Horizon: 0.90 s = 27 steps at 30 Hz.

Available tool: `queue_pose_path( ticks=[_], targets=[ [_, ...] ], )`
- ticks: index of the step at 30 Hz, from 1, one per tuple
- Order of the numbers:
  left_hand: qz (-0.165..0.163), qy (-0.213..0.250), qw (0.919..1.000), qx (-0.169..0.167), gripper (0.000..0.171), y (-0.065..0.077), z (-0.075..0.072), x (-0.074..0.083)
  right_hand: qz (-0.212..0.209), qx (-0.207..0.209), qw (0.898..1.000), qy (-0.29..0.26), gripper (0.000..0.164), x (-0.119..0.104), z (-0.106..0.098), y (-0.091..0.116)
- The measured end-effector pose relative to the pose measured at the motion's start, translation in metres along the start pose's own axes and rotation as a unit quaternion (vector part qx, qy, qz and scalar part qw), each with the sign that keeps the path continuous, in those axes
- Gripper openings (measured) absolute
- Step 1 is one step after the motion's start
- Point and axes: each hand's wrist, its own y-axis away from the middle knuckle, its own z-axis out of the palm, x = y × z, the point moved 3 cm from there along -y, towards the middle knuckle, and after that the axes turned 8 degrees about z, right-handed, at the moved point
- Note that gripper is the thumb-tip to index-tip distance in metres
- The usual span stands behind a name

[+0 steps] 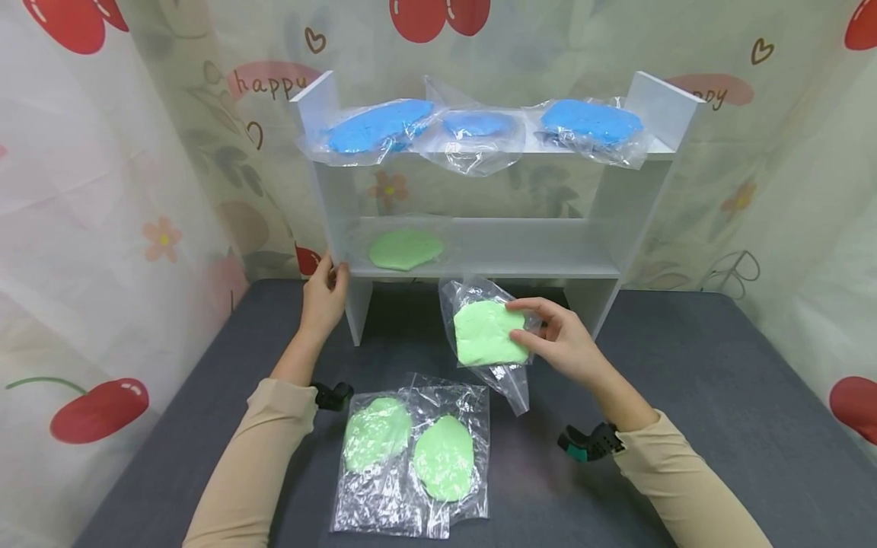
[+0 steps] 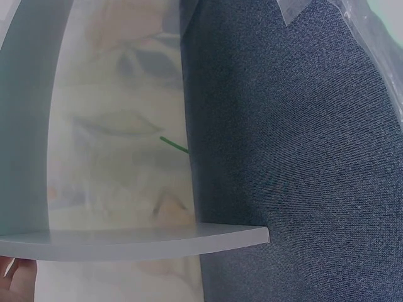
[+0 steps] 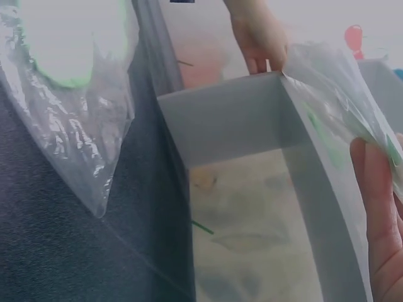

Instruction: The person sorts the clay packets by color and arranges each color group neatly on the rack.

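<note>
Right hand (image 1: 563,341) clamped on bagged green slab (image 1: 485,335), left hand (image 1: 323,300) loose against shelf (image 1: 527,247); cord (image 1: 736,266) in head view alone.

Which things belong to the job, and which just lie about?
Likely in the job:
bagged green slab in the right grip
two green packets on the table
green packet on lower shelf
blue packets on top
white shelf unit, left grip touching it

Likely just about:
looped cord
patterned cloth

Bright light fills your head view, glinting off clear bags (image 1: 411,487) at 6 o'clock; in your right-wrist view, glare bleaches a green slab (image 3: 72,41) at 10 o'clock
</note>
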Motion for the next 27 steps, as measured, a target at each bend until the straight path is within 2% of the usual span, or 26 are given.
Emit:
queue_pose_path(
  ticks=[8,27],
  targets=[
    [0.005,-0.001,1.0,0.005,0.048,0.0,0.0,-0.001,0.022,0.042,0.998,-0.037,0.036,-0.007,-0.005,-0.006],
    [0.011,-0.002,0.9999,0.007,0.047,0.0,0.0,-0.002,0.04,0.097,0.994,-0.033,0.039,-0.018,-0.012,-0.024]
  ],
)
